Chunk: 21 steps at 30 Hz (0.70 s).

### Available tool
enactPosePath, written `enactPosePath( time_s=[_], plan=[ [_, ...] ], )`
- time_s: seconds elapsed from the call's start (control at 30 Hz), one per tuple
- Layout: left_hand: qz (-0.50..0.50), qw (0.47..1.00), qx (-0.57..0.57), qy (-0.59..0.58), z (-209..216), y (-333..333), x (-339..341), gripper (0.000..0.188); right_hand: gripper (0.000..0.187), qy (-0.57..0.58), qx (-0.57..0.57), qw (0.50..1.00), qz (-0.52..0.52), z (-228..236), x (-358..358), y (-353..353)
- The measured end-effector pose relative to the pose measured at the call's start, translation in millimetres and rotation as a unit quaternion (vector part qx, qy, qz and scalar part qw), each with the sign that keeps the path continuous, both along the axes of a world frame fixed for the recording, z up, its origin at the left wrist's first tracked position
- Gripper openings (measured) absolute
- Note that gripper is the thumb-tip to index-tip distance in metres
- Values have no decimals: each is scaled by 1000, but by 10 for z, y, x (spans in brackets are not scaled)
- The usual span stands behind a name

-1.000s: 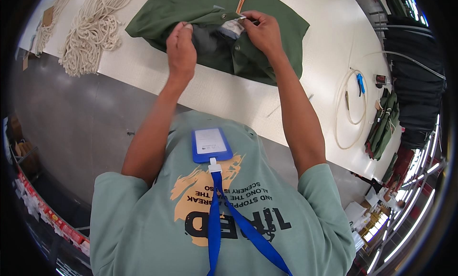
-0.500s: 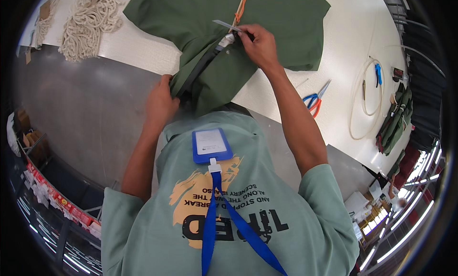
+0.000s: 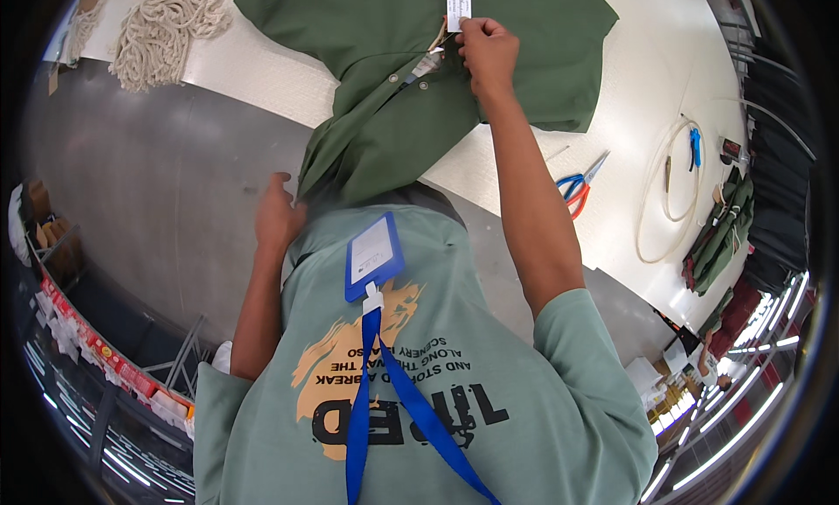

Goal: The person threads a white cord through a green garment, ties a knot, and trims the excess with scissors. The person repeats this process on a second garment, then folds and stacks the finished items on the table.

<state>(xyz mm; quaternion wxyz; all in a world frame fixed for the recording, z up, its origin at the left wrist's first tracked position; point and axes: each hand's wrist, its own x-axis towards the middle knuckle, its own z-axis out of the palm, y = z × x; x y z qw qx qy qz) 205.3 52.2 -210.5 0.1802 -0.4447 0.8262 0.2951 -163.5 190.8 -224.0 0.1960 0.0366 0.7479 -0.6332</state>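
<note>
A dark green cloth item [image 3: 376, 147], perhaps a garment or cover, lies spread over the white tabletop, its near part hanging over the edge towards my body. Between thumb and fingers my right hand [image 3: 488, 55] pinches a white printed tag [image 3: 459, 5] above the cloth's middle. Just below the tag sits a silvery-white piece [image 3: 427, 65], with a thin cord by it and small metal eyelets [image 3: 424, 86] in the cloth. My left hand [image 3: 281, 215], slightly blurred, is beside the hanging edge at left, thumb and fingers apart; whether it touches the cloth is unclear.
Scissors [image 3: 580, 187] with blue and orange handles lie right of the cloth. Farther right are a coiled pale tube [image 3: 645, 230] with a blue clip and a folded green bundle [image 3: 724, 230]. A heap of off-white rope [image 3: 162, 38] rests at the far left.
The strip-like thing in my right hand now shows as a white tag, raised farther away. My left hand has come off its grip on the cloth and moved left and nearer; the dark opening has closed over.
</note>
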Motion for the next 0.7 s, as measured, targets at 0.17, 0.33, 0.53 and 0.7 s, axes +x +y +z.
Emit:
enactPosePath(
  time_s=[0.17,0.33,0.53,0.7],
  plan=[
    [-57,997,48,-37,16,-117,45,46,12,-56,-19,998,-2,37,-44,-24],
    [-74,995,56,-18,-67,-114,-62,40,11,-72,-23,997,8,52,-21,40],
    [-80,994,78,-18,-22,-147,-81,38,14,-66,-5,998,7,72,93,118],
    [-128,988,88,3,-40,-386,-110,40,18,-22,31,999,9,-7,147,72]
  ],
)
